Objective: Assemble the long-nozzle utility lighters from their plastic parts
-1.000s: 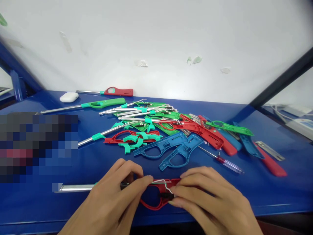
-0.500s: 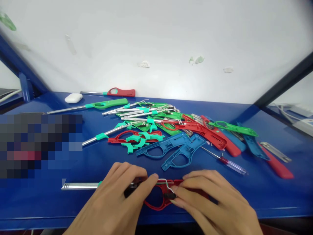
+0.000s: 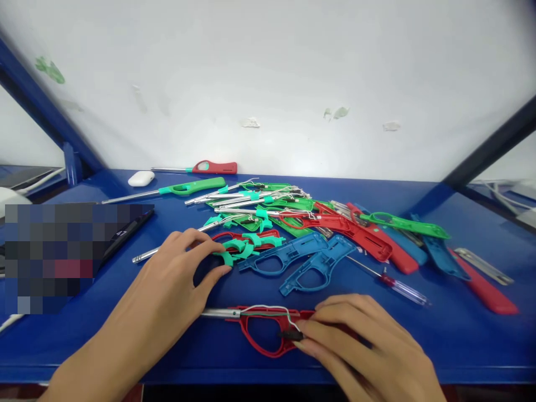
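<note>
My left hand (image 3: 178, 273) reaches over the teal plastic triggers (image 3: 251, 243), thumb and index finger apart around the end of one; I see no firm hold. Near the table's front edge, my right hand (image 3: 364, 335) is closed on the handle end of an opened red lighter shell half (image 3: 268, 353). A metal lighter tube (image 3: 221, 313) lies in the shell's front, partly behind my left wrist. White wire (image 3: 268, 306) runs along the shell to a small black part (image 3: 292, 335) at my right fingertips. My fingers hide the rest of the handle.
Beyond my hands lie blue shell halves (image 3: 310, 279), red and green shells, and several metal tubes with wires. A screwdriver (image 3: 404, 290) rests at right. Two whole lighters, green (image 3: 196, 186) and red (image 3: 221, 167), and a white case (image 3: 141, 178) lie farther back.
My left hand has left the red shell and moved away to the teal triggers. The shell's front and wire now show. My right hand still holds the handle end.
</note>
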Available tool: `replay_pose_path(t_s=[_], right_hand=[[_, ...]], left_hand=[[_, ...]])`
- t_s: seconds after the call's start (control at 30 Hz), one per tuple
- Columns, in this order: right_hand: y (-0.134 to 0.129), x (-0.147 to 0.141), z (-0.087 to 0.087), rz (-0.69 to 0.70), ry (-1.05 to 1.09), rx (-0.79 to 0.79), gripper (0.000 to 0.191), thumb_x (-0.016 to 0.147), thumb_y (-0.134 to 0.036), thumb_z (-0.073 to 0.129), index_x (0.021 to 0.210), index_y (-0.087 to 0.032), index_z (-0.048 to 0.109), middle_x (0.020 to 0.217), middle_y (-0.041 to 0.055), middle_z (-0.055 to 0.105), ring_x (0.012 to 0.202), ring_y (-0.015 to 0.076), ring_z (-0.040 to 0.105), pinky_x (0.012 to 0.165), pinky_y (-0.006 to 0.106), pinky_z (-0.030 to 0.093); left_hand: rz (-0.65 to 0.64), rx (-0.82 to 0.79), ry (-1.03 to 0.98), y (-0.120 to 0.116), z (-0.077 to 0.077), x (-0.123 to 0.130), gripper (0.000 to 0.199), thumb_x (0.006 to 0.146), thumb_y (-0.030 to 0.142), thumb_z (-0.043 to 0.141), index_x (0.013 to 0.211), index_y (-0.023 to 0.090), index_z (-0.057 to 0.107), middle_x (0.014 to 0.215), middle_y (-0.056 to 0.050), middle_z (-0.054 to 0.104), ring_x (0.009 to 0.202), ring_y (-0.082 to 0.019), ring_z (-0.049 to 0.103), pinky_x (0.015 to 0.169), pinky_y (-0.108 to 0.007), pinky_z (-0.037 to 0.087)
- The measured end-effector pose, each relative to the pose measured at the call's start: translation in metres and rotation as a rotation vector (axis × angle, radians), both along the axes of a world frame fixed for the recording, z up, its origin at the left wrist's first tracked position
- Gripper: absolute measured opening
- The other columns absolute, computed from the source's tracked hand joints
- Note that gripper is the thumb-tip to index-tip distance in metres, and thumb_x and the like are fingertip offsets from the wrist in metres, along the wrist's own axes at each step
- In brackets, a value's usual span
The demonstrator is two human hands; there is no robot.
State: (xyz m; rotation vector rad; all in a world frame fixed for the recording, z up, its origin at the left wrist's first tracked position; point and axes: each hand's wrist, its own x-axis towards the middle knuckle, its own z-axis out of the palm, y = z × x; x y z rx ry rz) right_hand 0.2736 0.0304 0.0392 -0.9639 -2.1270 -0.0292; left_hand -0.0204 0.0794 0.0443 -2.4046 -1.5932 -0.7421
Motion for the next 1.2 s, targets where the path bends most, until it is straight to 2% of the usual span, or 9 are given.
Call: replay_pose_path(t_s=[0.1, 0.23, 0.3, 0.4, 0.57, 0.7, 0.83, 0.97, 1.2], right_hand=[[-0.001, 0.001, -0.001, -0.013, 0.021, -0.006, 0.032, 0.109, -0.038, 0.057, 0.089, -0.028, 0.080, 0.082, -0.0064, 0.078, 0.073, 0.0081, 0.072, 0.072, 0.018, 0.058], [-0.001, -0.001, 0.000, -0.028, 0.037, -0.007, 0.034, 0.109, -0.039, 0.056, 0.089, -0.028, 0.080, 0.083, -0.0072, 0.078, 0.073, 0.0077, 0.072, 0.072, 0.019, 0.057], [-0.001, -0.002, 0.000, -0.028, 0.031, -0.016, 0.035, 0.110, -0.041, 0.055, 0.089, -0.029, 0.080, 0.084, -0.0081, 0.079, 0.074, 0.0075, 0.072, 0.073, 0.019, 0.056], [-0.003, -0.002, 0.000, -0.025, 0.030, -0.020, 0.035, 0.110, -0.040, 0.054, 0.090, -0.029, 0.080, 0.084, -0.0090, 0.079, 0.074, 0.0073, 0.072, 0.075, 0.019, 0.056], [-0.004, 0.000, 0.000, -0.031, 0.019, -0.021, 0.033, 0.110, -0.038, 0.055, 0.090, -0.028, 0.080, 0.085, -0.0082, 0.079, 0.076, 0.0081, 0.072, 0.077, 0.019, 0.056], [-0.004, 0.001, 0.000, -0.022, 0.021, -0.028, 0.033, 0.109, -0.039, 0.056, 0.090, -0.028, 0.080, 0.085, -0.0080, 0.079, 0.076, 0.0081, 0.072, 0.077, 0.019, 0.057], [-0.003, 0.000, 0.000, -0.010, 0.017, -0.042, 0.033, 0.110, -0.039, 0.055, 0.090, -0.029, 0.080, 0.085, -0.0087, 0.079, 0.075, 0.0075, 0.072, 0.076, 0.018, 0.057], [-0.003, -0.002, 0.000, -0.032, 0.083, -0.026, 0.030, 0.109, -0.037, 0.057, 0.091, -0.028, 0.079, 0.082, -0.0070, 0.078, 0.072, 0.0075, 0.071, 0.074, 0.018, 0.058], [-0.004, -0.002, 0.004, -0.008, 0.107, -0.040, 0.031, 0.109, -0.033, 0.057, 0.089, -0.025, 0.079, 0.081, -0.0039, 0.078, 0.070, 0.0089, 0.071, 0.069, 0.020, 0.058]], left_hand=[[-0.003, 0.018, -0.027, -0.007, 0.010, 0.003, 0.031, 0.104, 0.052, 0.052, 0.113, 0.027, 0.068, 0.110, -0.005, 0.072, 0.098, -0.028, 0.071, 0.083, -0.046, 0.058], [-0.116, 0.029, -0.075, -0.033, 0.018, 0.012, 0.025, 0.105, 0.049, 0.055, 0.120, 0.032, 0.066, 0.117, 0.002, 0.073, 0.102, -0.017, 0.072, 0.090, -0.030, 0.058], [-0.241, 0.022, -0.063, -0.045, 0.018, 0.019, 0.021, 0.106, 0.041, 0.059, 0.124, 0.031, 0.063, 0.119, 0.005, 0.072, 0.107, -0.012, 0.070, 0.095, -0.022, 0.055], [-0.405, 0.010, -0.013, -0.051, 0.015, 0.028, 0.018, 0.109, 0.035, 0.053, 0.123, 0.029, 0.062, 0.107, 0.006, 0.073, 0.099, -0.010, 0.068, 0.090, -0.018, 0.054], [-0.514, -0.008, -0.023, -0.044, 0.009, 0.027, 0.027, 0.114, 0.023, 0.038, 0.120, 0.025, 0.063, 0.107, 0.003, 0.073, 0.097, -0.011, 0.065, 0.089, -0.020, 0.054], [-0.466, -0.157, 0.058, -0.048, -0.003, 0.014, 0.041, 0.107, 0.010, 0.039, 0.137, 0.025, 0.061, 0.120, 0.000, 0.069, 0.107, -0.012, 0.061, 0.095, -0.018, 0.053], [-0.439, -0.077, 0.020, -0.052, -0.011, 0.013, 0.053, 0.095, 0.001, 0.043, 0.133, 0.030, 0.065, 0.123, 0.001, 0.068, 0.113, -0.013, 0.059, 0.099, -0.019, 0.050], [-0.414, 0.025, -0.064, -0.049, -0.006, 0.018, 0.052, 0.095, -0.002, 0.041, 0.126, 0.030, 0.068, 0.113, 0.002, 0.070, 0.099, -0.010, 0.063, 0.089, -0.017, 0.051], [-0.407, 0.021, -0.076, -0.046, 0.001, 0.030, 0.046, 0.097, 0.001, 0.043, 0.123, 0.029, 0.070, 0.101, 0.001, 0.072, 0.085, -0.011, 0.066, 0.078, -0.019, 0.056]])
